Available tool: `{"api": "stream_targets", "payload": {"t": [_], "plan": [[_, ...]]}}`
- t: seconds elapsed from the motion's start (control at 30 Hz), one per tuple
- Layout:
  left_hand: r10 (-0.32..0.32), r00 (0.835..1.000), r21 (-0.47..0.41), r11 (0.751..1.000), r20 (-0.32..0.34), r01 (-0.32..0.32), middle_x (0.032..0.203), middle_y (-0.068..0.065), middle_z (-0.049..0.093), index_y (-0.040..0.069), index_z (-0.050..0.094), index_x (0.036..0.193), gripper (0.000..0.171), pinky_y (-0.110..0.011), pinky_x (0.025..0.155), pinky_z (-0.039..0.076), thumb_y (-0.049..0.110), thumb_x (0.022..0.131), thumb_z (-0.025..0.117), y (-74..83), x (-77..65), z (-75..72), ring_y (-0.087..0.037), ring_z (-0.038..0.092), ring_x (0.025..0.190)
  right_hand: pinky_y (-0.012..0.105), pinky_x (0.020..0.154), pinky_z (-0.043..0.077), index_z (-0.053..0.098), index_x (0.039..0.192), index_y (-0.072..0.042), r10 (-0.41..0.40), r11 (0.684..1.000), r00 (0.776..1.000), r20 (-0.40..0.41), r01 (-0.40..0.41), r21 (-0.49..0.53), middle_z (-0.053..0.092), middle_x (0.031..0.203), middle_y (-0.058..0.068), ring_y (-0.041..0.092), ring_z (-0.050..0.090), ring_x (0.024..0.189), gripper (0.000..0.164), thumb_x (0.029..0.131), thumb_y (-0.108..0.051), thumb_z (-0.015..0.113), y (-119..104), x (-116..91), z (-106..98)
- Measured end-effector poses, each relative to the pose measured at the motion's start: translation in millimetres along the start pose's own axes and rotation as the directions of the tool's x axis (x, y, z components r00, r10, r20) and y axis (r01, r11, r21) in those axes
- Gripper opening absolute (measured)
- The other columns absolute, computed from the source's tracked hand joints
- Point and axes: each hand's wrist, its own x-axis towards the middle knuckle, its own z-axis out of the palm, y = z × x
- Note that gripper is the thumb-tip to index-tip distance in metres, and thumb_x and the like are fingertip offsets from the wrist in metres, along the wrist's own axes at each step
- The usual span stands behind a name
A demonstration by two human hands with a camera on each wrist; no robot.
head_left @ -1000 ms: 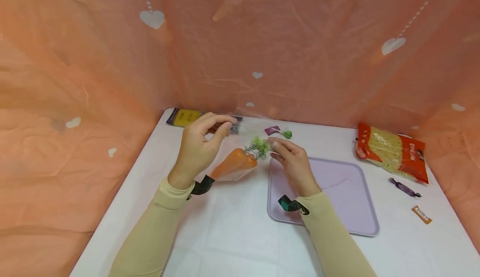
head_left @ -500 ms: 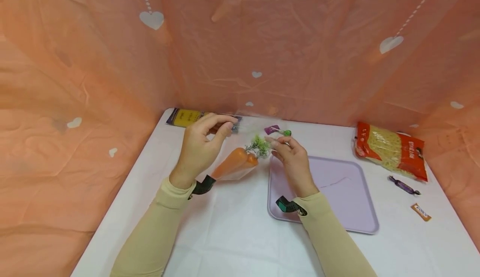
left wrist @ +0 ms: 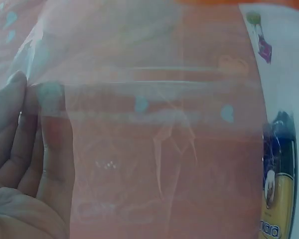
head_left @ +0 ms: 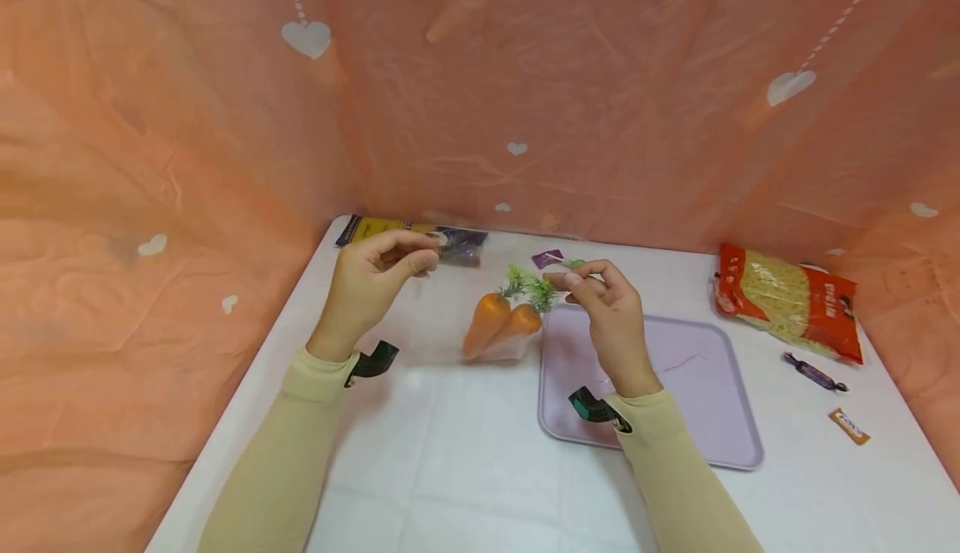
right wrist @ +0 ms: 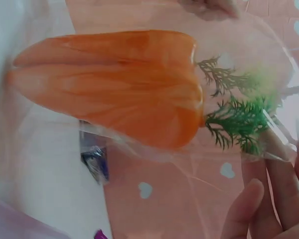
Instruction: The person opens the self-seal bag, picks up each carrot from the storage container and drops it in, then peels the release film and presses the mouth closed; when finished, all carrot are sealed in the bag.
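Note:
Two orange carrots [head_left: 491,324] with feathery green tops lie inside a clear plastic bag [head_left: 431,341], held up over the table. My left hand [head_left: 378,274] pinches the bag's upper edge on the left between thumb and fingers. Opposite it, my right hand [head_left: 611,311] pinches the bag's right corner beside the green tops. In the left wrist view the film spreads away from my left fingers [left wrist: 32,139], with a seam-like line across it. The right wrist view shows the carrots [right wrist: 114,89] close up through the film, their tops by my right fingers [right wrist: 284,189].
Below my right hand lies a lilac tray [head_left: 697,420]. Toward the right are a red pasta bag [head_left: 795,299], a purple twist-wrapped candy [head_left: 813,372] and an orange-wrapped candy [head_left: 849,425]. At the back lie a yellow-and-blue packet [head_left: 375,226], a purple wrapper [head_left: 547,258] and a lollipop [head_left: 573,263].
My left hand has moved left and my right hand slightly right, spreading the bag wider. The carrots have shifted right and hang more upright; more of the packet behind shows.

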Motion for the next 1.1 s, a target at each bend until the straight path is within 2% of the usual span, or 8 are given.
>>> {"api": "stream_targets", "payload": {"t": [0.2, 0.37, 0.47, 0.6, 0.77, 0.9, 1.03, 1.1], "plan": [[-0.053, 0.998, -0.019, 0.998, 0.038, 0.054, 0.103, -0.010, 0.074, 0.006, 0.074, 0.106, 0.018, -0.035, 0.077, 0.063, 0.019, 0.093, 0.075, -9.5, 3.2, -4.6, -0.021, 0.072, 0.084, 0.030, 0.080, 0.053, 0.057, 0.105, -0.002, -0.059, 0.997, 0.998, 0.007, 0.060, -0.057, 0.077, 0.109, 0.010, 0.024, 0.071, 0.105, 0.023, 0.099, -0.022, 0.067, -6, -2, -2], [-0.056, 0.996, -0.022, 0.998, 0.063, 0.057, 0.101, -0.015, 0.072, 0.011, 0.074, 0.109, 0.017, -0.035, 0.077, 0.063, 0.018, 0.093, 0.074, -12.7, 4.1, -6.0, -0.025, 0.072, 0.084, 0.029, 0.081, 0.057, 0.066, 0.117, -0.006, -0.090, 0.987, 0.996, 0.009, 0.091, -0.132, 0.078, 0.107, 0.007, 0.021, 0.072, 0.102, 0.025, 0.098, -0.021, 0.068, -9, -3, -4], [-0.041, 0.997, -0.010, 0.999, 0.067, 0.041, 0.103, -0.013, 0.072, 0.014, 0.075, 0.108, 0.015, -0.033, 0.078, 0.062, 0.017, 0.093, 0.074, -11.2, 4.1, -7.3, -0.025, 0.071, 0.084, 0.027, 0.087, 0.059, 0.070, 0.120, -0.006, -0.116, 0.983, 0.993, 0.002, 0.115, -0.145, 0.078, 0.105, 0.006, 0.020, 0.073, 0.101, 0.028, 0.096, -0.020, 0.070, -12, -3, -4], [-0.021, 0.997, 0.003, 1.000, 0.078, 0.021, 0.102, -0.006, 0.072, 0.015, 0.075, 0.105, 0.013, -0.033, 0.077, 0.062, 0.016, 0.093, 0.074, -7.1, 2.5, -8.0, -0.022, 0.069, 0.082, 0.029, 0.088, 0.060, 0.074, 0.113, -0.004, -0.130, 0.981, 0.992, -0.002, 0.128, -0.148, 0.078, 0.100, 0.006, 0.021, 0.074, 0.096, 0.023, 0.095, -0.017, 0.072, -18, -6, -4], [0.003, 0.994, -0.006, 1.000, 0.106, -0.003, 0.101, -0.011, 0.072, 0.008, 0.073, 0.107, 0.014, -0.033, 0.078, 0.062, 0.012, 0.094, 0.072, -1.7, -1.2, -10.3, -0.024, 0.071, 0.083, 0.025, 0.072, 0.058, 0.075, 0.104, -0.003, -0.150, 0.965, 0.989, 0.006, 0.148, -0.218, 0.078, 0.092, 0.002, 0.018, 0.074, 0.084, 0.017, 0.094, -0.016, 0.073, -28, -13, -2], [0.018, 0.992, -0.016, 1.000, 0.125, -0.016, 0.103, -0.018, 0.071, 0.006, 0.074, 0.108, 0.015, -0.033, 0.077, 0.063, 0.010, 0.093, 0.072, -1.2, -0.5, -14.0, -0.025, 0.071, 0.082, 0.025, 0.070, 0.057, 0.075, 0.105, 0.001, -0.174, 0.965, 0.985, -0.003, 0.171, -0.199, 0.078, 0.090, 0.004, 0.019, 0.073, 0.080, 0.017, 0.093, -0.012, 0.073, -33, -15, -2], [0.001, 0.990, -0.017, 1.000, 0.144, 0.002, 0.106, -0.013, 0.072, 0.003, 0.073, 0.110, 0.018, -0.034, 0.078, 0.063, 0.010, 0.093, 0.072, -5.0, 1.7, -16.9, -0.025, 0.072, 0.083, 0.026, 0.071, 0.058, 0.074, 0.112, -0.002, -0.167, 0.971, 0.986, -0.006, 0.163, -0.176, 0.078, 0.092, 0.004, 0.019, 0.074, 0.080, 0.021, 0.093, -0.012, 0.073, -31, -13, -3], [-0.015, 0.987, -0.023, 1.000, 0.157, 0.019, 0.106, -0.010, 0.072, 0.004, 0.073, 0.111, 0.019, -0.034, 0.078, 0.063, 0.011, 0.093, 0.073, -6.6, 2.0, -17.8, -0.027, 0.073, 0.084, 0.027, 0.074, 0.059, 0.073, 0.119, -0.005, -0.148, 0.976, 0.989, 0.016, 0.148, -0.162, 0.078, 0.098, 0.005, 0.021, 0.074, 0.080, 0.026, 0.094, -0.012, 0.072, -30, -11, -4]]}}
